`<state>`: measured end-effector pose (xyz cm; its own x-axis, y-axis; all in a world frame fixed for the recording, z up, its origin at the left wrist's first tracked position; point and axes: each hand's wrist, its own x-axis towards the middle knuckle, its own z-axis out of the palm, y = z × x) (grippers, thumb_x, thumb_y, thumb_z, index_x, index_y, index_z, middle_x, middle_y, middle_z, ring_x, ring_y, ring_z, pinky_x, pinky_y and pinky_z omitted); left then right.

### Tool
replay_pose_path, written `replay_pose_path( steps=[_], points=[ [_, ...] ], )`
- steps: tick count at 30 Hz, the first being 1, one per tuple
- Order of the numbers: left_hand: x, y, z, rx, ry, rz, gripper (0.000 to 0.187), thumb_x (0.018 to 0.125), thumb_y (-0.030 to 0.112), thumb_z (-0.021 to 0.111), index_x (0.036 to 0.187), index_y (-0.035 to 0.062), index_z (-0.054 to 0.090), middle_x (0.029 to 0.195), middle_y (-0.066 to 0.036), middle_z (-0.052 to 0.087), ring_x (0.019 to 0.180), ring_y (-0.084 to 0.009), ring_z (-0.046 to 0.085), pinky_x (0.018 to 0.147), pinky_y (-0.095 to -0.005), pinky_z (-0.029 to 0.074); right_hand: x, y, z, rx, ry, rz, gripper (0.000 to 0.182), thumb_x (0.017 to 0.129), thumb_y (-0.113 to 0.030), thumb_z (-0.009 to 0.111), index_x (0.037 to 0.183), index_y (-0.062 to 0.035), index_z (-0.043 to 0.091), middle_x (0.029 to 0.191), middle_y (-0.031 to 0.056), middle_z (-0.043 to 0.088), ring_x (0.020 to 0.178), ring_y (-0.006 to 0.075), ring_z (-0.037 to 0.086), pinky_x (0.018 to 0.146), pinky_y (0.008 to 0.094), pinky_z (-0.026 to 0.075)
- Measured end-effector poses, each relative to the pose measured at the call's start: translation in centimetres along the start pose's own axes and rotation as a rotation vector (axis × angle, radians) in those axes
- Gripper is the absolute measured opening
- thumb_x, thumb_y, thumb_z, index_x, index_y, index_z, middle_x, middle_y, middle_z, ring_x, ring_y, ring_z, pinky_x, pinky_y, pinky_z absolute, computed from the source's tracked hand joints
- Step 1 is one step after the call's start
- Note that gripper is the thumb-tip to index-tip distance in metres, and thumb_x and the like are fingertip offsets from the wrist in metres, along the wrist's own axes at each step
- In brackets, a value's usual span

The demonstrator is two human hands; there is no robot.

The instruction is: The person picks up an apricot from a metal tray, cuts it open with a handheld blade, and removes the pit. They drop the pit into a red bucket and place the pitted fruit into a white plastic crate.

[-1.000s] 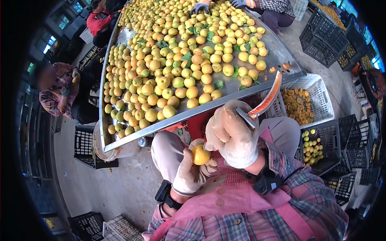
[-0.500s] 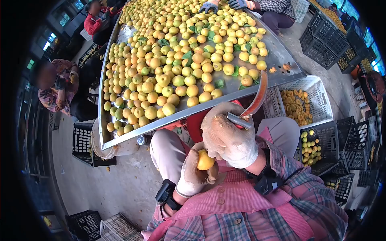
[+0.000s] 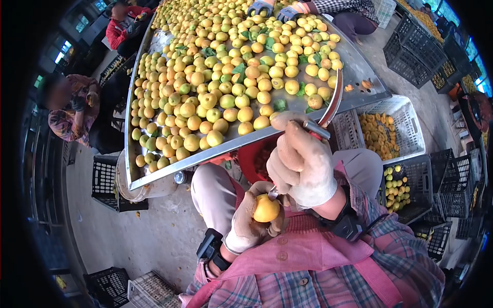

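Observation:
My left hand (image 3: 245,222), in a tan glove, is closed round a yellow apricot (image 3: 266,208) above my lap. My right hand (image 3: 303,164), gloved too, grips a curved-blade knife (image 3: 337,95); its blade arcs up over the table edge and its short metal handle crosses the fingers. Below the right fist a small metal tip (image 3: 273,193) meets the top of the apricot. Whether this tip belongs to the knife or to a second tool is hidden by the fingers. A red bucket (image 3: 247,159) sits between my knees under the table edge.
Apricots and some leaves cover much of the metal table (image 3: 359,77) ahead. To the right stand a white crate (image 3: 411,128) of orange fruit pieces and a black crate (image 3: 418,177) with yellow fruit. Co-workers sit at the left, and another person's gloved hands (image 3: 277,9) reach in at the far side.
My right hand has turned and its fingers have lifted, showing the metal tip at the apricot. The apricot sits slightly further right and more exposed. Another person's hands have shifted left on the pile.

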<state>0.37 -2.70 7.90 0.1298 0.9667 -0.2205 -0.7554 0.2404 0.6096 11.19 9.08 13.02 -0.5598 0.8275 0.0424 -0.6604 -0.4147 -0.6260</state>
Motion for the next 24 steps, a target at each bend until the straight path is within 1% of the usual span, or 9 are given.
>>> replay_pose_path(
  steps=[5, 7, 9, 10, 13, 17, 19, 21, 24],
  points=[
    [-0.1, 0.3, -1.0, 0.145, -0.075, 0.04, 0.065, 0.089, 0.06, 0.051, 0.121, 0.0027, 0.043, 0.082, -0.009, 0.057, 0.062, -0.0122, 0.049, 0.055, -0.0232, 0.039, -0.2, 0.1, -0.7, 0.079, -0.053, -0.149, 0.033, 0.105, -0.023, 0.03, 0.119, -0.0061, 0.054, 0.052, -0.0054, 0.031, 0.034, 0.0093, 0.027, 0.033, 0.0279, 0.029],
    [-0.1, 0.5, -1.5, 0.284, -0.191, 0.099, 0.066, 0.087, 0.053, 0.06, 0.125, 0.0025, 0.042, 0.083, -0.008, 0.057, 0.064, -0.0115, 0.05, 0.056, -0.0226, 0.04, -0.5, -0.2, -0.3, 0.094, -0.043, -0.153, 0.034, 0.105, -0.022, 0.029, 0.119, -0.005, 0.054, 0.052, -0.0052, 0.032, 0.035, 0.0095, 0.028, 0.033, 0.028, 0.029],
    [-0.2, 0.6, -1.3, 0.246, -0.196, 0.083, 0.065, 0.086, 0.048, 0.064, 0.127, 0.0027, 0.042, 0.084, -0.007, 0.057, 0.065, -0.0112, 0.05, 0.057, -0.0223, 0.04, -0.6, -0.3, 0.1, 0.129, -0.054, -0.183, 0.025, 0.102, -0.018, 0.038, 0.112, -0.003, 0.055, 0.051, -0.0024, 0.031, 0.032, 0.0089, 0.026, 0.033, 0.0254, 0.03],
    [-0.3, 0.6, -1.2, 0.21, -0.199, 0.065, 0.066, 0.084, 0.044, 0.069, 0.128, 0.0028, 0.041, 0.084, -0.007, 0.057, 0.065, -0.0109, 0.05, 0.057, -0.0219, 0.04, -0.6, -0.2, -0.3, 0.098, -0.139, -0.195, 0.033, 0.105, -0.021, 0.029, 0.118, -0.0041, 0.053, 0.053, -0.0045, 0.034, 0.035, 0.0095, 0.029, 0.034, 0.0282, 0.031],
    [-0.5, 0.7, -1.5, 0.222, -0.221, 0.054, 0.062, 0.083, 0.035, 0.072, 0.127, 0.0038, 0.041, 0.085, -0.006, 0.056, 0.067, -0.0114, 0.05, 0.059, -0.0226, 0.04, -0.8, 0.0, 0.0, 0.112, -0.19, -0.232, 0.03, 0.104, -0.02, 0.03, 0.116, -0.0032, 0.052, 0.053, -0.0038, 0.035, 0.036, 0.0099, 0.031, 0.034, 0.028, 0.033],
    [-0.6, 0.4, -1.2, 0.173, -0.23, 0.086, 0.059, 0.084, 0.034, 0.071, 0.125, 0.0044, 0.04, 0.086, -0.006, 0.057, 0.069, -0.0116, 0.049, 0.06, -0.0241, 0.041, -1.2, -0.2, 0.4, 0.09, -0.25, -0.225, 0.026, 0.103, -0.02, 0.034, 0.114, -0.0026, 0.051, 0.053, -0.0028, 0.036, 0.036, 0.0105, 0.033, 0.035, 0.0279, 0.034],
    [-0.6, 0.3, -1.2, 0.137, -0.283, 0.077, 0.058, 0.085, 0.035, 0.07, 0.123, 0.0043, 0.039, 0.09, -0.007, 0.056, 0.07, -0.0114, 0.048, 0.06, -0.0255, 0.04, -1.4, -0.4, 0.7, 0.157, -0.249, -0.181, 0.021, 0.097, -0.013, 0.047, 0.109, 0.0033, 0.051, 0.053, 0.0001, 0.037, 0.037, 0.0103, 0.034, 0.038, 0.0267, 0.033],
    [-0.7, 0.3, -0.9, 0.168, -0.272, 0.086, 0.057, 0.087, 0.038, 0.067, 0.124, 0.0037, 0.04, 0.092, -0.008, 0.055, 0.07, -0.0113, 0.048, 0.06, -0.0254, 0.04, -1.8, -0.5, 1.3, 0.155, -0.234, -0.168, 0.02, 0.096, -0.011, 0.05, 0.107, 0.005, 0.052, 0.054, 0.0014, 0.041, 0.04, 0.0107, 0.037, 0.039, 0.0259, 0.033],
    [-0.8, -0.1, -0.6, 0.205, -0.252, 0.132, 0.056, 0.091, 0.043, 0.06, 0.124, 0.0023, 0.04, 0.096, -0.009, 0.054, 0.069, -0.0113, 0.047, 0.059, -0.0253, 0.04, -2.0, -0.7, 1.4, 0.145, -0.235, -0.005, 0.017, 0.094, -0.008, 0.054, 0.106, 0.0046, 0.056, 0.057, 0.0004, 0.045, 0.044, 0.0081, 0.039, 0.042, 0.0227, 0.031]
  ],
)
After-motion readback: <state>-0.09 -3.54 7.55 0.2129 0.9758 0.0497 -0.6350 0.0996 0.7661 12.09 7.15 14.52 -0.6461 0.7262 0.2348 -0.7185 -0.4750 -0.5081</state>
